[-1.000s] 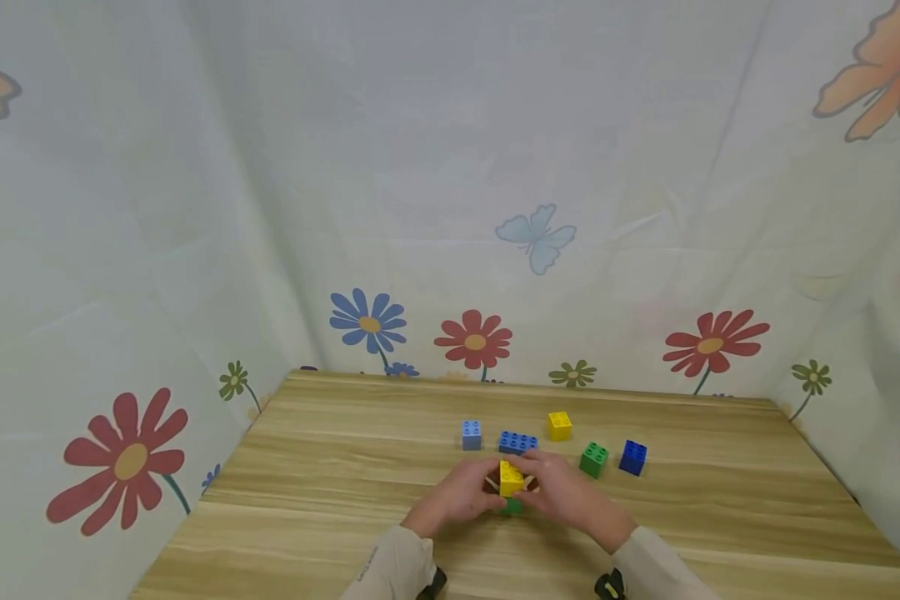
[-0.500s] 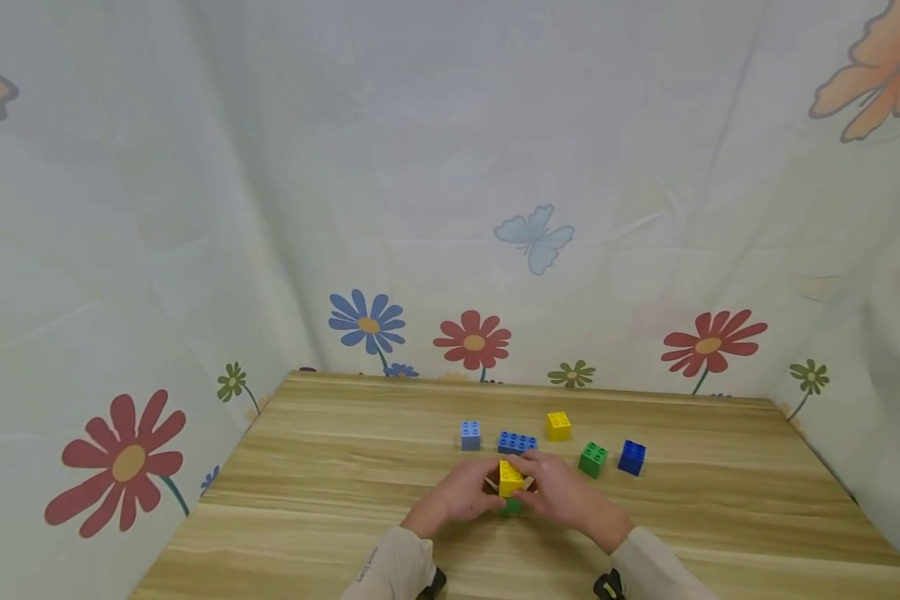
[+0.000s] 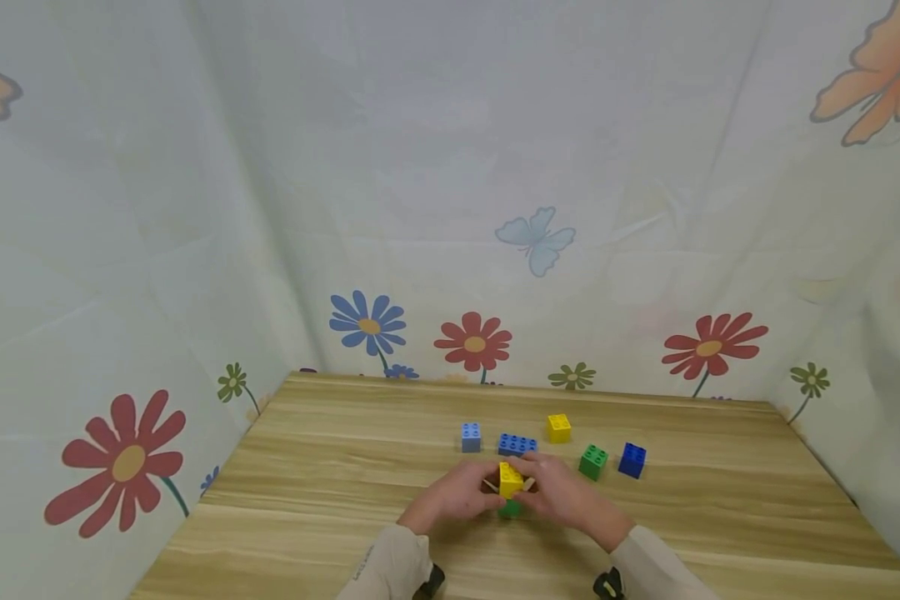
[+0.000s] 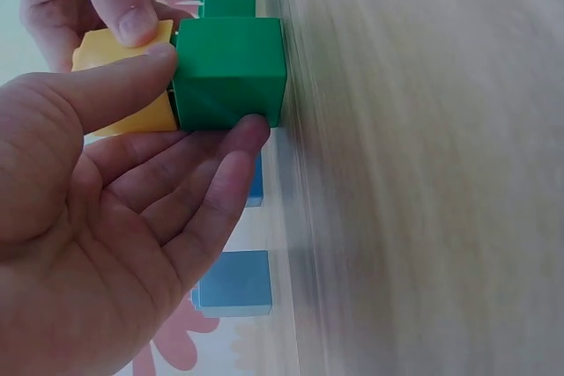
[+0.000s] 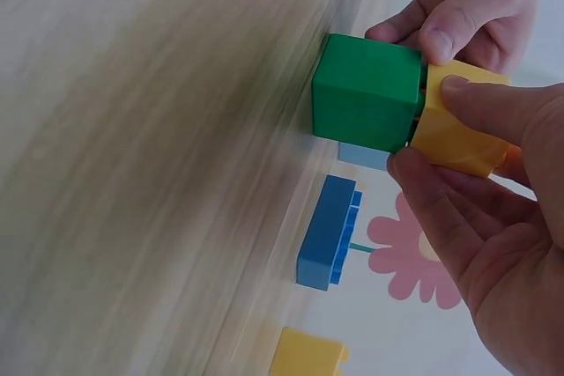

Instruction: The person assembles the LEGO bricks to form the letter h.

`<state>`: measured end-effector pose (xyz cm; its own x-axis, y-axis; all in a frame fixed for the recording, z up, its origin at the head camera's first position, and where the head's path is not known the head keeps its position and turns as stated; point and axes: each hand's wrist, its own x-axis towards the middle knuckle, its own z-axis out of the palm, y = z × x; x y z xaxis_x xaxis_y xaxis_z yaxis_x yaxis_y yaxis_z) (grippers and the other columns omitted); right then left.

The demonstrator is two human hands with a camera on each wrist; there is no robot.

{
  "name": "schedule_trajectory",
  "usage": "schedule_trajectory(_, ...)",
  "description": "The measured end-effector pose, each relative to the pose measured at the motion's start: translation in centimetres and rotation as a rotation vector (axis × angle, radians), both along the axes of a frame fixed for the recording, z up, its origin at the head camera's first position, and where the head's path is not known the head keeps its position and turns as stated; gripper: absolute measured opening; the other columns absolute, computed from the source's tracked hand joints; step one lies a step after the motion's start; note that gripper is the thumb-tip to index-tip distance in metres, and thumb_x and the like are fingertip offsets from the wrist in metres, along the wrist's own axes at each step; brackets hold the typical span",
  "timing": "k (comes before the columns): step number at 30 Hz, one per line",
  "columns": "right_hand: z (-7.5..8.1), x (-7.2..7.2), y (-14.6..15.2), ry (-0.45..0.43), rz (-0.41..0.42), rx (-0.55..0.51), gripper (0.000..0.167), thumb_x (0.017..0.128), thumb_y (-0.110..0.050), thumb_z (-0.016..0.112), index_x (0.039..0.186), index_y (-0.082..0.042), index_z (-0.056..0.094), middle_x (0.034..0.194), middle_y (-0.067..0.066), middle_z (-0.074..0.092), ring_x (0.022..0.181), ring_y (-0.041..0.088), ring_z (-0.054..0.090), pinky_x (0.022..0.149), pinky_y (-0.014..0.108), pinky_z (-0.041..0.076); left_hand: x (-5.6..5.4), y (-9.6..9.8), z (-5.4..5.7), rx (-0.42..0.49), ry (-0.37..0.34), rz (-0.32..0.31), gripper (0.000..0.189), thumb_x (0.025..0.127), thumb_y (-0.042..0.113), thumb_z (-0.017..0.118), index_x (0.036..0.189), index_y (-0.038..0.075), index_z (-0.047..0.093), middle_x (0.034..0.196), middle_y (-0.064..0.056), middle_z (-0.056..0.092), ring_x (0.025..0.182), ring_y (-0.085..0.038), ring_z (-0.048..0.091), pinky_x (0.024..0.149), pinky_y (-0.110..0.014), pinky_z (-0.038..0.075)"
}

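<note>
yellow block [image 5: 454, 135]: boxy, studded | green block [image 5: 367, 87]: smooth-sided (beneath, thin gap) | left fingers [image 4: 220, 195], right fingers [image 5: 434, 207]: pinching yellow block

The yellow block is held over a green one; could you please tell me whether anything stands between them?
Nothing visible does: only a narrow gap parts the yellow block from the green block, with the left hand and right hand at the sides.
</note>
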<state>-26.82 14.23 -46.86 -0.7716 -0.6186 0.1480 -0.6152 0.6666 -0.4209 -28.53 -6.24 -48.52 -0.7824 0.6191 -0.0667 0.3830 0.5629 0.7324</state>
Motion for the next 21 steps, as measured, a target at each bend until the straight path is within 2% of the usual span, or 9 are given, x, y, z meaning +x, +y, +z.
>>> schedule_trajectory(8, -0.39, -0.22, 0.27, -0.04, 0.014, -0.043, 0.053, 0.088, -0.022, 0.069, 0.135, -0.004, 0.051, 0.118, 0.01, 0.058, 0.09, 0.015, 0.059, 0.073, 0.022, 0.051, -0.13, 0.02, 0.18, -0.029, 0.054, -0.043, 0.022, 0.089, 0.017, 0.067, 0.11, 0.012, 0.062, 0.107, 0.006, 0.065, 0.091, -0.004, 0.06, 0.079, -0.023, 0.049)
schedule_trajectory(15, -0.4, -0.42, 0.24, -0.059, -0.006, -0.033, 0.053, 0.088, -0.023, 0.069, 0.135, -0.006, 0.052, 0.119, 0.007, 0.059, 0.087, 0.011, 0.057, 0.072, 0.021, 0.05, -0.18, 0.08, 0.16, -0.033, 0.055, -0.046, 0.021, 0.089, 0.017, 0.067, 0.11, 0.013, 0.063, 0.106, 0.007, 0.065, 0.09, -0.003, 0.059, 0.08, -0.023, 0.049)
schedule_trajectory(21, -0.37, -0.48, 0.19, -0.038, -0.008, -0.012, 0.052, 0.086, -0.023, 0.071, 0.133, -0.008, 0.054, 0.114, 0.005, 0.06, 0.083, 0.008, 0.053, 0.07, 0.02, 0.049, -0.2, 0.17, 0.09, -0.041, 0.055, -0.03, 0.019, 0.088, 0.017, 0.068, 0.106, 0.013, 0.064, 0.104, 0.007, 0.065, 0.089, -0.003, 0.059, 0.079, -0.023, 0.049)
